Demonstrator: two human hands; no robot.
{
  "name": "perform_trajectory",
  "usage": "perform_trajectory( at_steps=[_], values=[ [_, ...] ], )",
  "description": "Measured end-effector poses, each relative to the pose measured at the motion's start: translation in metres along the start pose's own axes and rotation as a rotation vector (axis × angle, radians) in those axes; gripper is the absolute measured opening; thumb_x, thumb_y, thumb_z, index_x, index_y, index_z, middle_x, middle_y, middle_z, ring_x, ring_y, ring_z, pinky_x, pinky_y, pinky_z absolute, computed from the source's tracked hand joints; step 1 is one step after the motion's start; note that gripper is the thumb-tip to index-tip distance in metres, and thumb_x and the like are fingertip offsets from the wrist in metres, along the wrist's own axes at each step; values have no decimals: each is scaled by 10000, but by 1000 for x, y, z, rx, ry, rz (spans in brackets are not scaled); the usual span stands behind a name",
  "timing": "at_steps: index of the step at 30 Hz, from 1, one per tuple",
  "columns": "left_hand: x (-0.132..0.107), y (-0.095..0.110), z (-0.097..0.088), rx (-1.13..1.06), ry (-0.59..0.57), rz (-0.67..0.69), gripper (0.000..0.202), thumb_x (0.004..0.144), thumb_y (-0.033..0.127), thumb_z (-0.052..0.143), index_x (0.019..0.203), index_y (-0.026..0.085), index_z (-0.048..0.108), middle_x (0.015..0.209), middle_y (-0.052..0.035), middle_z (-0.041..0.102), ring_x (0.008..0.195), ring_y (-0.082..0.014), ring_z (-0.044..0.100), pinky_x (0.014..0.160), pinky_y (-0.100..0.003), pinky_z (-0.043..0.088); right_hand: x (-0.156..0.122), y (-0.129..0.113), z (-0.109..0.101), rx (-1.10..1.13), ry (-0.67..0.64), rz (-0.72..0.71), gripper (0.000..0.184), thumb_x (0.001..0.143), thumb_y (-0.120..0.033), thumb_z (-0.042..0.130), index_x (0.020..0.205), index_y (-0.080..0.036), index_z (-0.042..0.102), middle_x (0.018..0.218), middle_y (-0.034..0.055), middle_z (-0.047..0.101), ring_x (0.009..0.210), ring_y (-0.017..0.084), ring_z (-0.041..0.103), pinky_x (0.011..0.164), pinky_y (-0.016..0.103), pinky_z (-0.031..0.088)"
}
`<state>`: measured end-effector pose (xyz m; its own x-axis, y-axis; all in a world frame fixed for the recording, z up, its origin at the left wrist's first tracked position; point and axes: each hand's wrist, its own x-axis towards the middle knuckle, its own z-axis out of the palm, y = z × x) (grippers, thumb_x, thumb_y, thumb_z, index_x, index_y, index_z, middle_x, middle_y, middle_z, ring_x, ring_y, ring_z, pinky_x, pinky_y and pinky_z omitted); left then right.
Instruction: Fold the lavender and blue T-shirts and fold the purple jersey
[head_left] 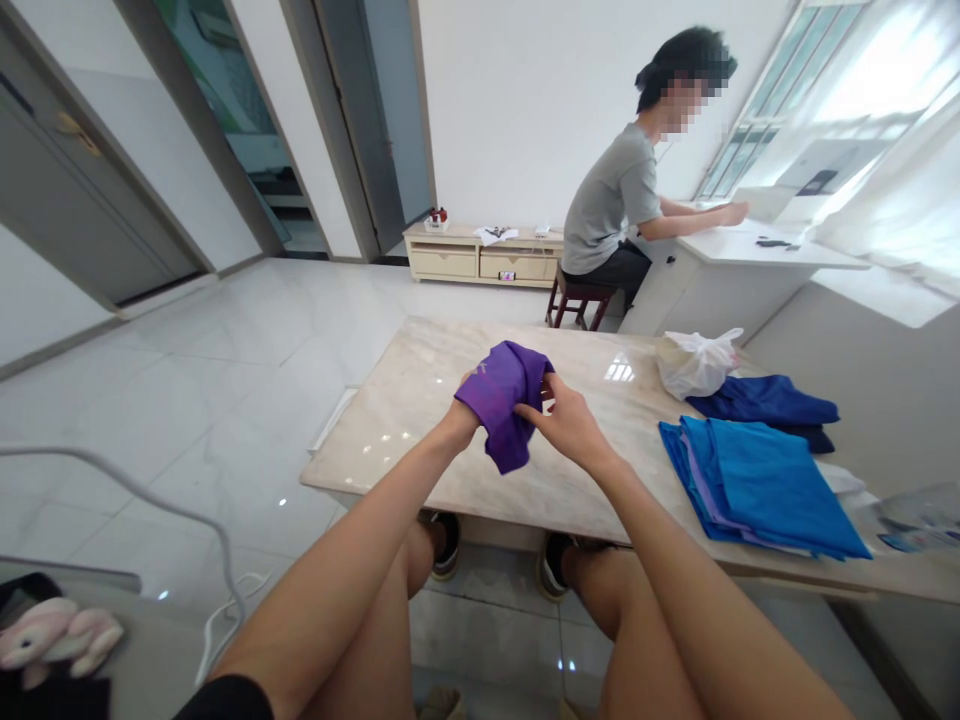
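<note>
A purple garment is bunched up above the marble table. My left hand is pushed inside the cloth, so its fingers are hidden. Beside it, my right hand pinches the garment's right edge between closed fingers. Both hands hover just over the tabletop near its middle.
Folded blue cloths are stacked at the table's right, with a dark blue garment and a white plastic bag behind them. Another person sits on a stool at a white desk. A low cabinet stands by the far wall.
</note>
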<state>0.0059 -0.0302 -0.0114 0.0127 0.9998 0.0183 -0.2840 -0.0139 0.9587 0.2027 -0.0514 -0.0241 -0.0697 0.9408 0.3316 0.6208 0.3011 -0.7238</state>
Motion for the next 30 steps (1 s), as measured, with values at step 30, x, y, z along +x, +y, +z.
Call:
perform_trajectory(
  at_steps=[30],
  values=[
    [7,-19,3,787,-461,220,305,878,396,803,1111,198,806,1069,-64,839,1008,-294,764,962,-412,607,-5,-12,-25,195,-6,-76,213,910,-280,569,1007,-224,749,1002,40,811,953,232,724,920,357,530]
  ],
)
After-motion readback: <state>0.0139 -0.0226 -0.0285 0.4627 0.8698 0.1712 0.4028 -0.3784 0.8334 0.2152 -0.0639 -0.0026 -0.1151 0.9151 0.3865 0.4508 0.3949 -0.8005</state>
